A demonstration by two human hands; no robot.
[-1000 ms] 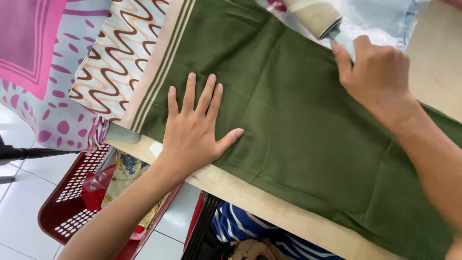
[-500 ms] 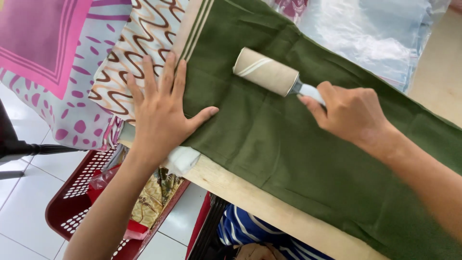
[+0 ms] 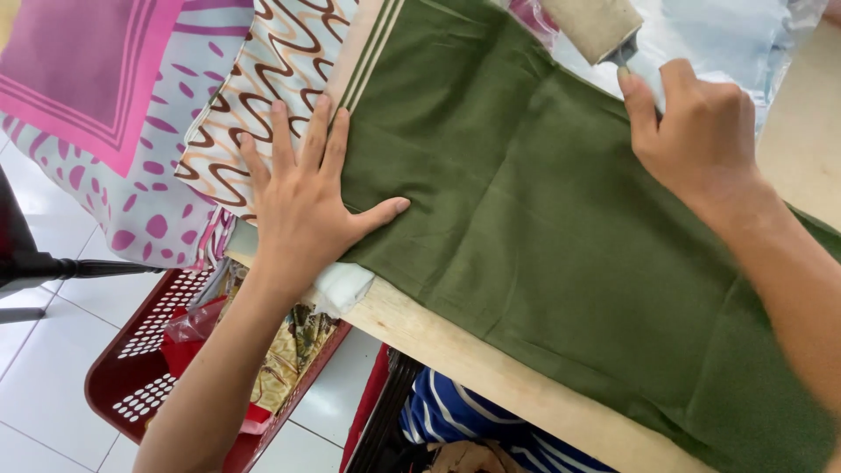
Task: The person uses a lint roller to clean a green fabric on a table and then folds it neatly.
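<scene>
We have our left hand laid flat on the olive-green cloth, fingers spread and nothing held, its fingertips reaching over the striped edge onto the wavy brown-and-cream fabric beside it, while our right hand has its grip closed around the grey handle of the lint roller, whose tan drum sits at the far edge of the cloth near the top of the view. To do this stroke well, we judge that the flat hand should press the cloth firmly against the worktop so it cannot creep or bunch, and that the roller should travel in straight, overlapping passes, with even, light pressure so that no fold is dragged up. The green cloth lies spread across the pale wooden worktop, running from the upper left down to the lower right, with its near edge just short of the worktop's front rim; it looks plain, matte and closely woven, with a few soft creases and pale stripes along its left border. A pink patterned cloth hangs to the left, a clear plastic bag lies beyond the roller, and below the worktop stand a red perforated basket and a blue striped fabric
</scene>
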